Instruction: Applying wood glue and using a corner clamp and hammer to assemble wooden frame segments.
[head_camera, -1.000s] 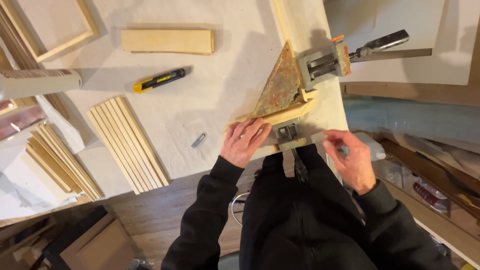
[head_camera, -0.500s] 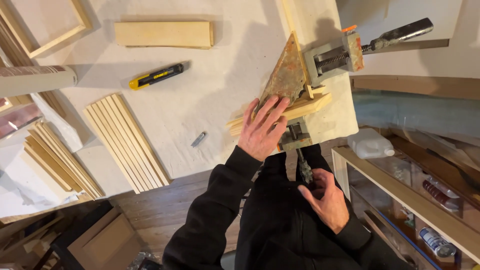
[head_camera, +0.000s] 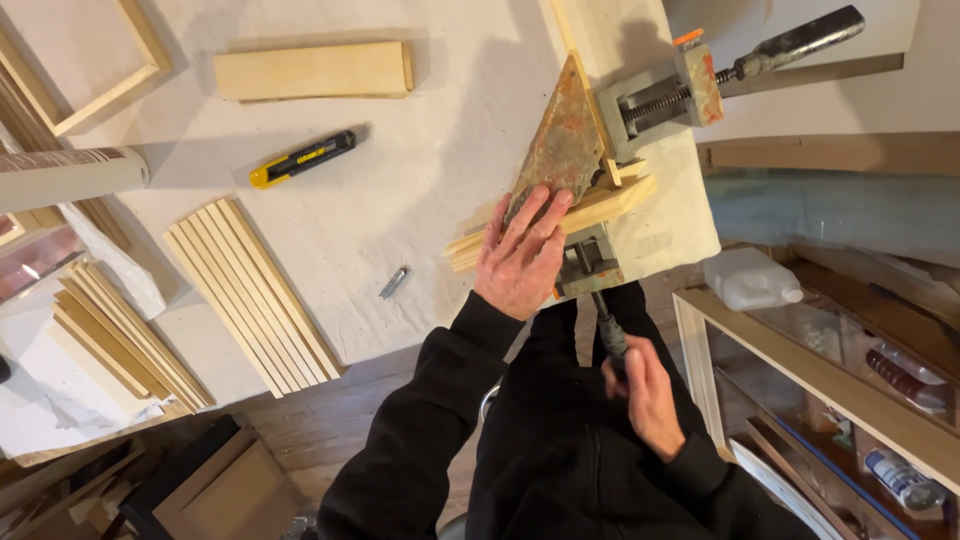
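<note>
Two hands (head_camera: 525, 255) on one corner clamp (head_camera: 600, 170)

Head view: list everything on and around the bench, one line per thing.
Corner clamp: one, grey and rusty, far right of bench, holding wood strips.
Wood strips in the clamp: pale, meeting at a corner; count unclear.
Clamp handle: one, dark, hanging off the near bench edge.
Second handle: one, dark, top right.
Utility knife: one, yellow and black, bench centre-left.
Wood block: one, pale, top centre.
Row of slats: about eight, pale, near edge.
Small metal piece: one, grey, beside the slats.
Plastic bottle: one, white, on the shelf at right.
Left hand: pressed flat on the clamp and strips.
Right hand: gripping the clamp handle.
</note>
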